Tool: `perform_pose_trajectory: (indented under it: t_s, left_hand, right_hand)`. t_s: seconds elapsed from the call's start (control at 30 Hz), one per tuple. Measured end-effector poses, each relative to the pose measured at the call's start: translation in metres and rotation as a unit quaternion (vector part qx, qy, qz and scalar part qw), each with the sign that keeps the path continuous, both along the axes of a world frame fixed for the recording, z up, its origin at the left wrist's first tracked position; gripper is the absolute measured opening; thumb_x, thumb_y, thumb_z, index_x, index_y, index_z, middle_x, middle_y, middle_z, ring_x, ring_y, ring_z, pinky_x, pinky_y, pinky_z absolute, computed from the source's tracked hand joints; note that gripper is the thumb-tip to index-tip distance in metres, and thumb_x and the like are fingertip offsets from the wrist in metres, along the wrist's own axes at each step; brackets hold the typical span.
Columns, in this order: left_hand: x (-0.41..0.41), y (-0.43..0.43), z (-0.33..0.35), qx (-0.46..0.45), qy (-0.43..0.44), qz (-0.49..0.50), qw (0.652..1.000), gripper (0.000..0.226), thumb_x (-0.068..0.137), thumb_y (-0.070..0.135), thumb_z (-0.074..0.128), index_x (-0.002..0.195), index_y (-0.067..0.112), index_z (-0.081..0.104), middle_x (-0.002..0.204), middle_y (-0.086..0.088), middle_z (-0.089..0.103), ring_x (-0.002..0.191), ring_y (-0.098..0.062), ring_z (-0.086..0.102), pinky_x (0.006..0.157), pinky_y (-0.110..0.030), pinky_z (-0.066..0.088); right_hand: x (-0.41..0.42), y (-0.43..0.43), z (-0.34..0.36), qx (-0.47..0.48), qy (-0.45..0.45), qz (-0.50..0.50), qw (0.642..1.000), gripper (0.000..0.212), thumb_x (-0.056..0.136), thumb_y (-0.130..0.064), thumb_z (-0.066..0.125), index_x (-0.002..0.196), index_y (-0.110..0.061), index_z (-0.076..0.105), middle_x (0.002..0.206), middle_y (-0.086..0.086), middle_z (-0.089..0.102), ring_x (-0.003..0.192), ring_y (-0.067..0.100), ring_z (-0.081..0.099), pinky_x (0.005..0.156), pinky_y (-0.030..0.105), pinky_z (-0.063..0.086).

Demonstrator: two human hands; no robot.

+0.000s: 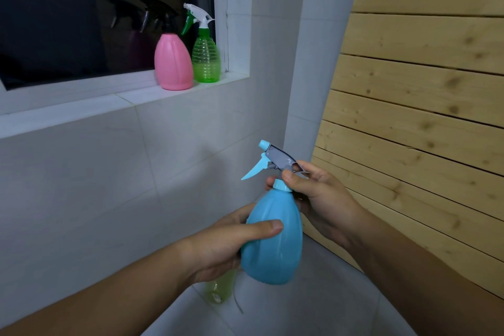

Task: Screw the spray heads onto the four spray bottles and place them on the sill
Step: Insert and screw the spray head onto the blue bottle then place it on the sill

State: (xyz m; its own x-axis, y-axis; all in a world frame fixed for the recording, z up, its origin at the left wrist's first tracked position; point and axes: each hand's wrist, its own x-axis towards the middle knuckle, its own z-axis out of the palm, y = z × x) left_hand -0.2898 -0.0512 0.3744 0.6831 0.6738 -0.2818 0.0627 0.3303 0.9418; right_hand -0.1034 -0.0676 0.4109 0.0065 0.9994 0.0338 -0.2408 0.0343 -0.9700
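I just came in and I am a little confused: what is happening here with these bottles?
A person is fitting a spray head onto a blue bottle. The left hand grips the bottle's body, and the right hand holds the head at the neck. A pink bottle and a green bottle, both with heads on, stand on the sill. A yellowish bottle lies below, partly hidden.

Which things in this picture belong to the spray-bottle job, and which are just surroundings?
Job:
blue bottle, held by left hand
its spray head, gripped by right hand
pink bottle and green bottle on the sill
yellow-green bottle lying below

Surroundings:
window
wood slats
wall tiles
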Motion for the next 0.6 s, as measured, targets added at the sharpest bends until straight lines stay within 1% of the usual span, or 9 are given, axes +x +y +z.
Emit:
perform_pose_trajectory:
  t_s: [0.07, 0.17, 0.23, 0.3, 0.37, 0.47, 0.53, 0.6]
  left_hand:
    - [0.0028, -0.0016, -0.0002, 0.018, 0.013, 0.031, 0.999, 0.06, 0.074, 0.036, 0.081, 0.131, 0.033, 0.062, 0.121, -0.003, 0.076, 0.109, -0.023, 0.074, 0.08, -0.036, 0.06]
    - [0.0074, -0.0048, 0.0002, 0.048, 0.028, 0.073, 0.996, 0.06, 0.07, 0.041, 0.083, 0.126, 0.034, 0.063, 0.117, 0.001, 0.077, 0.107, -0.022, 0.075, 0.079, -0.036, 0.061]
    - [0.0098, -0.0064, 0.0004, 0.066, 0.032, 0.089, 0.993, 0.06, 0.068, 0.044, 0.083, 0.124, 0.035, 0.063, 0.113, 0.005, 0.078, 0.104, -0.019, 0.075, 0.078, -0.035, 0.061]
    - [0.0102, -0.007, 0.002, 0.066, 0.028, 0.084, 0.994, 0.057, 0.069, 0.046, 0.082, 0.122, 0.037, 0.063, 0.111, 0.007, 0.078, 0.103, -0.017, 0.076, 0.078, -0.035, 0.061]
    - [0.0086, -0.0059, 0.0029, 0.04, 0.011, 0.055, 0.998, 0.053, 0.076, 0.044, 0.077, 0.126, 0.036, 0.062, 0.117, 0.002, 0.077, 0.108, -0.021, 0.075, 0.083, -0.039, 0.061]
    - [0.0035, -0.0016, 0.0013, 0.007, -0.005, 0.023, 1.0, 0.055, 0.083, 0.038, 0.072, 0.135, 0.031, 0.058, 0.13, -0.007, 0.071, 0.119, -0.029, 0.069, 0.098, -0.048, 0.055]
    - [0.0016, 0.0017, -0.0019, 0.009, -0.001, 0.024, 1.0, 0.059, 0.079, 0.038, 0.077, 0.135, 0.028, 0.059, 0.13, -0.009, 0.072, 0.119, -0.031, 0.069, 0.102, -0.053, 0.053]
    - [0.0013, 0.0028, -0.0025, 0.026, 0.009, 0.042, 0.999, 0.064, 0.071, 0.041, 0.082, 0.131, 0.029, 0.062, 0.126, -0.008, 0.074, 0.116, -0.031, 0.071, 0.102, -0.054, 0.052]
  right_hand:
    - [-0.0007, 0.0021, -0.0017, 0.002, -0.011, -0.02, 1.0, 0.019, 0.092, -0.013, 0.063, 0.11, -0.011, 0.067, 0.098, 0.015, 0.076, 0.094, 0.024, 0.071, 0.082, 0.034, 0.057]
    - [-0.0009, 0.0054, -0.0041, -0.003, -0.015, -0.04, 0.999, 0.016, 0.091, -0.012, 0.065, 0.106, -0.013, 0.069, 0.095, 0.011, 0.077, 0.097, 0.025, 0.072, 0.086, 0.037, 0.057]
    - [0.0006, 0.0057, -0.0024, -0.007, -0.015, -0.044, 0.999, 0.018, 0.091, -0.012, 0.065, 0.109, -0.011, 0.069, 0.097, 0.012, 0.076, 0.098, 0.025, 0.072, 0.089, 0.039, 0.057]
    - [0.0027, 0.0055, -0.0003, -0.011, -0.007, -0.043, 0.999, 0.021, 0.091, -0.013, 0.064, 0.111, -0.01, 0.068, 0.099, 0.014, 0.076, 0.096, 0.026, 0.071, 0.091, 0.04, 0.056]
    - [0.0034, 0.0053, 0.0012, -0.016, 0.002, -0.038, 0.999, 0.02, 0.09, -0.014, 0.065, 0.109, -0.011, 0.069, 0.1, 0.014, 0.076, 0.095, 0.026, 0.071, 0.09, 0.04, 0.056]
    - [0.0036, 0.005, 0.0005, -0.02, 0.016, -0.029, 0.999, 0.017, 0.09, -0.015, 0.065, 0.106, -0.013, 0.071, 0.101, 0.015, 0.076, 0.096, 0.025, 0.071, 0.087, 0.039, 0.056]
    - [0.0041, 0.0042, 0.0009, -0.019, 0.018, -0.025, 0.999, 0.02, 0.09, -0.015, 0.065, 0.109, -0.012, 0.069, 0.102, 0.015, 0.075, 0.096, 0.024, 0.071, 0.088, 0.039, 0.055]
    - [0.0044, 0.0037, 0.0016, -0.017, 0.012, -0.027, 0.999, 0.024, 0.09, -0.016, 0.065, 0.113, -0.011, 0.067, 0.102, 0.015, 0.076, 0.096, 0.023, 0.072, 0.088, 0.038, 0.056]
